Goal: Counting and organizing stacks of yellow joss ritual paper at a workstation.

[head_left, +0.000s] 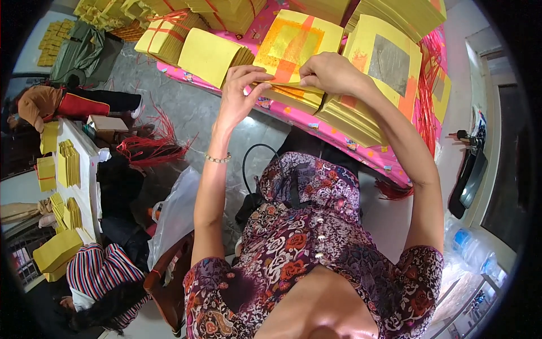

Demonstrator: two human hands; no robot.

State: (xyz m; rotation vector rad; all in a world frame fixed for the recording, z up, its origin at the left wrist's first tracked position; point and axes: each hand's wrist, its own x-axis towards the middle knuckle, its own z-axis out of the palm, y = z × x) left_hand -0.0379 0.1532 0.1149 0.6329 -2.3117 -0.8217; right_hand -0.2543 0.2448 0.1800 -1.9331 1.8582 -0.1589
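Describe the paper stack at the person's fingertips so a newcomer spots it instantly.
Start at the pink patterned tablecloth, top centre. Along its near edge, find the yellow paper stack touched by the left hand and right hand, between a plain stack and a grey-square stack. Unlike those neighbours, its top bears an orange-bordered golden square.

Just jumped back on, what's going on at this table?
The person's left hand and right hand are at the near edge of a yellow paper stack with an orange patch; its top layer looks raised there. It sits on a pink tablecloth, between a plain yellow stack and one with a silver square.
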